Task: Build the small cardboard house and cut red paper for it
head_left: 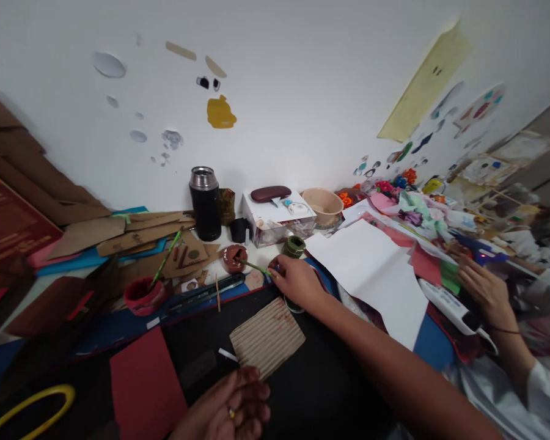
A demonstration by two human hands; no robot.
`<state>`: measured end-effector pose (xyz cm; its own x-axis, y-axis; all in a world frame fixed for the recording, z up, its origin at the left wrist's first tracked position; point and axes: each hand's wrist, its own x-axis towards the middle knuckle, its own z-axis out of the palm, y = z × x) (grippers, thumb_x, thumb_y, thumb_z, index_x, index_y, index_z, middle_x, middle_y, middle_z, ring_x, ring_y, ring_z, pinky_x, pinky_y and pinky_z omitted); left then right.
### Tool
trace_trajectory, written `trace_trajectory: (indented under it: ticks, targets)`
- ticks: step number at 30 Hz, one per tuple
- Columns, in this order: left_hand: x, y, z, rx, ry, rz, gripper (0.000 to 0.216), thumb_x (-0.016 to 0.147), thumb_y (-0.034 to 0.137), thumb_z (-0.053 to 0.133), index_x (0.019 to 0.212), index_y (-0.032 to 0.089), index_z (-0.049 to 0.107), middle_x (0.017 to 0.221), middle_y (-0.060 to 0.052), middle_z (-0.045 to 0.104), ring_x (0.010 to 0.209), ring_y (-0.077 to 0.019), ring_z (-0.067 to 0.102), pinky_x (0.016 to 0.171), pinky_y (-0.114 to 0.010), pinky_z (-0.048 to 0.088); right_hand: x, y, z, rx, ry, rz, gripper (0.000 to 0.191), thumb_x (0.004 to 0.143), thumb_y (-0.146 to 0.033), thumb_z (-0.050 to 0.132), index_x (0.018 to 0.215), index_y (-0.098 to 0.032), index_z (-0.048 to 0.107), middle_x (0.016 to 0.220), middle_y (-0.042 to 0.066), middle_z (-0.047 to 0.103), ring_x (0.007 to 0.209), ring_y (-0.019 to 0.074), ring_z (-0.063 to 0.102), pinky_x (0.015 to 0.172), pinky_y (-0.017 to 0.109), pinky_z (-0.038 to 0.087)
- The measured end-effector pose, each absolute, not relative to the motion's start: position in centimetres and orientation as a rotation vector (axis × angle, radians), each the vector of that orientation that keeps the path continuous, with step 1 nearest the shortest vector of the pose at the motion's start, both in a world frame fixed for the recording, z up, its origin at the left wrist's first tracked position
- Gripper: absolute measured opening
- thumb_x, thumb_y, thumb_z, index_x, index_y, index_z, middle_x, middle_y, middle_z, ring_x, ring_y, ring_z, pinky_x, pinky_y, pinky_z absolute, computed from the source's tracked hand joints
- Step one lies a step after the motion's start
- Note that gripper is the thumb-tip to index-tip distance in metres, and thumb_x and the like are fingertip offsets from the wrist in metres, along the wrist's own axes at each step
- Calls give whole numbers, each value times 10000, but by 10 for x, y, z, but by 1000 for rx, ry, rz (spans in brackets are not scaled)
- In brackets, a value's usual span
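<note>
My right hand [296,281] reaches forward over the black sheet and pinches a thin green paintbrush [253,266]. The brush tip rests at a small brown paint pot [234,256]. A green paint pot [294,246] stands just behind the hand. My left hand [231,408] lies low at the bottom edge with its fingers curled, resting on the near corner of a ribbed piece of corrugated cardboard [267,337] smeared with brown paint. Whether that hand grips the cardboard is unclear.
A red pot [142,296] with a green brush stands at the left, beside a black marker [211,288]. A black flask [205,203], a white box [277,217] and a beige bowl [323,205] stand by the wall. Another person's hand [483,287] works at the right among papers.
</note>
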<state>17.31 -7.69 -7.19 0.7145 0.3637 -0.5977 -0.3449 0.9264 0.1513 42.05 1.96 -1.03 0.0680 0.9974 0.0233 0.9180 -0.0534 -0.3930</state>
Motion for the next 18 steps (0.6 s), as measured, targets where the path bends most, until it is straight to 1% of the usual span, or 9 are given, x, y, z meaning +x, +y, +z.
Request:
trace_trajectory:
  ticks: [2,4,7,9,12,13,15,16,18]
  targets:
    - [178,-76,-65,-5,739,455,177,919,192,722,1053,77,729,1037,-177,781,925,-271,765,898,-378,555,420,-5,-7,-1935,-1851,550,155,980,-316,655,990,-180,729,792,18,717,699,158,632,632,252,389]
    - [185,-77,-54,-4,831,532,234,977,151,615,1163,31,690,1112,-220,771,1001,-285,768,984,-413,548,413,-28,-4,-1790,-1797,769,163,982,-324,657,962,-178,725,731,-9,675,662,140,597,608,236,389]
    - [194,-80,-39,-1,923,615,369,1049,186,468,1321,-28,595,1159,-262,752,1034,-293,766,1027,-448,548,392,-58,4,-1587,-1825,928,154,953,-334,693,926,-186,725,662,-50,593,605,114,535,577,219,370]
    - [196,-82,-33,-8,919,649,384,1066,221,455,1363,13,577,1166,-228,757,1028,-269,767,1014,-432,565,378,-71,9,-1452,-1904,1003,137,944,-318,703,915,-186,726,654,-60,572,595,101,528,584,209,373]
    - [193,-85,-31,5,852,696,290,1041,193,527,1300,120,632,1134,-130,773,947,-197,767,969,-370,595,364,-82,16,-1283,-2033,1107,116,937,-298,719,974,-194,753,703,-49,613,630,100,563,607,200,394]
    - [192,-86,-31,14,833,707,262,1029,164,537,1265,139,649,1121,-108,774,935,-180,764,959,-352,600,363,-83,17,-1240,-2063,1139,124,936,-299,723,1000,-200,761,721,-44,629,648,103,578,615,199,402]
    - [190,-87,-32,25,851,707,215,1013,113,532,1173,135,673,1070,-102,775,925,-175,764,913,-324,616,368,-79,18,-1236,-2068,1146,149,938,-316,721,1034,-214,771,748,-35,656,682,115,600,633,204,417]
    - [189,-88,-32,25,875,681,185,1006,102,534,1119,124,680,1021,-107,774,899,-179,765,858,-307,625,374,-75,17,-1287,-2036,1110,160,948,-328,705,1042,-219,773,758,-30,667,696,122,604,641,211,422]
    - [187,-87,-31,16,909,615,112,989,106,566,1007,107,677,883,-100,749,764,-171,747,696,-261,609,392,-63,13,-1467,-1888,949,200,963,-372,675,1030,-209,770,814,-10,700,731,139,614,669,233,432]
